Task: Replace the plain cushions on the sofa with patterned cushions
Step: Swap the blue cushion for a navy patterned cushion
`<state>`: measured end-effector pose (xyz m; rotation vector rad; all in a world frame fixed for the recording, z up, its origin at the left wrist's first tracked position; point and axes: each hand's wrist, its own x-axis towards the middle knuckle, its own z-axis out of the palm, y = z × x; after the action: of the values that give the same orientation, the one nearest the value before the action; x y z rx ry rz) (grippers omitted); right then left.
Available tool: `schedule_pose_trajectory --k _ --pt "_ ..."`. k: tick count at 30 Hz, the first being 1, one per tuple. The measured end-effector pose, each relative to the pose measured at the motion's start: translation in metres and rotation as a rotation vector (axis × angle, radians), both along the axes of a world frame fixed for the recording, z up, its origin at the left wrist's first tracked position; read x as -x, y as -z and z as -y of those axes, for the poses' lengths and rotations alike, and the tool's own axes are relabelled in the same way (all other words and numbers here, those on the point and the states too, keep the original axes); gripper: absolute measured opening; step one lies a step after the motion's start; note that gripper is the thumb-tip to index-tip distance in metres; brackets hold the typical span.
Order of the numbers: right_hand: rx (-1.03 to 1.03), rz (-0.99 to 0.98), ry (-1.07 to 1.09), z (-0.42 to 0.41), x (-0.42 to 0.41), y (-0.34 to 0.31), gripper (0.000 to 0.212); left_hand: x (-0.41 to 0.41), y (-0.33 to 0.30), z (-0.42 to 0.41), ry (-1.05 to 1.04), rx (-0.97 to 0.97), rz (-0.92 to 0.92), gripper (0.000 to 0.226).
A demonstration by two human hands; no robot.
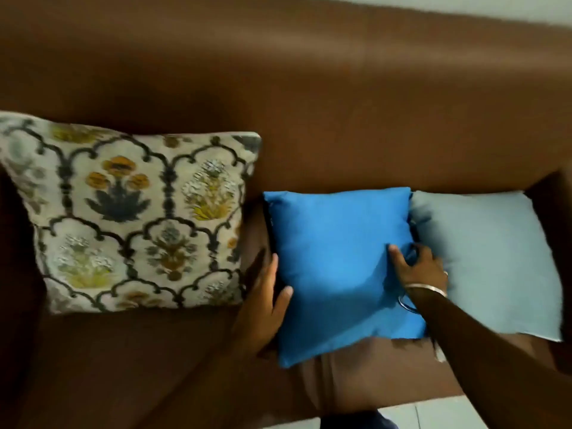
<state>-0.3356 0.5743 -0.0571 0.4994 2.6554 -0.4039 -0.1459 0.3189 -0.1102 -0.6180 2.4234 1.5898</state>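
Note:
A plain bright blue cushion (pixel 334 261) leans against the back of the brown sofa (pixel 278 88) in the middle of the seat. My left hand (pixel 266 301) grips its left edge, thumb on the front. My right hand (pixel 418 267) pinches its right edge, with bangles on the wrist. A plain pale blue cushion (pixel 495 255) sits just to the right, partly behind my right hand. A cream cushion with a floral arch pattern (pixel 133 218) leans on the sofa back at the left.
The sofa's right armrest (pixel 551 193) rises beside the pale cushion. The brown seat (pixel 123 366) stretches in front of the cushions. Light floor tiles (pixel 433 416) show at the bottom right.

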Motion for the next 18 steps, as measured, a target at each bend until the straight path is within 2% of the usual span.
schedule_pose_trajectory --k 2,5,7,9,10,11,13,15,16,18 --pt "0.110 0.191 0.066 -0.021 0.008 0.014 0.093 0.023 0.018 -0.024 -0.237 -0.088 0.130 0.070" --pt "0.541 0.394 0.091 -0.046 0.020 0.018 0.074 0.047 0.018 -0.042 -0.301 -0.077 0.253 0.061" --pt "0.724 0.445 0.071 -0.062 0.027 -0.003 0.062 0.044 -0.005 -0.021 -0.358 -0.263 0.292 0.056" --pt "0.945 0.514 0.110 -0.093 0.043 -0.037 0.060 0.030 -0.043 0.010 -0.409 -0.556 0.295 0.075" --pt "1.132 0.585 0.135 -0.109 0.052 -0.051 0.065 0.021 -0.066 0.022 -0.413 -0.705 0.283 0.090" --pt "1.299 0.618 0.144 -0.119 0.056 -0.071 0.072 0.011 -0.086 0.033 -0.447 -0.760 0.249 0.099" --pt "1.626 0.680 0.330 -0.116 0.058 -0.103 0.085 0.013 -0.113 0.039 -0.480 -0.608 0.156 0.104" --pt "1.482 0.444 0.178 -0.096 0.068 -0.100 0.098 0.034 -0.116 0.017 -0.528 -0.546 0.058 0.097" --pt "1.408 0.331 0.114 -0.075 0.066 -0.099 0.097 0.048 -0.111 0.005 -0.555 -0.574 0.012 0.091" --pt "1.331 0.151 0.011 -0.035 0.071 -0.087 0.071 0.079 -0.095 -0.022 -0.609 -0.566 -0.046 0.083"
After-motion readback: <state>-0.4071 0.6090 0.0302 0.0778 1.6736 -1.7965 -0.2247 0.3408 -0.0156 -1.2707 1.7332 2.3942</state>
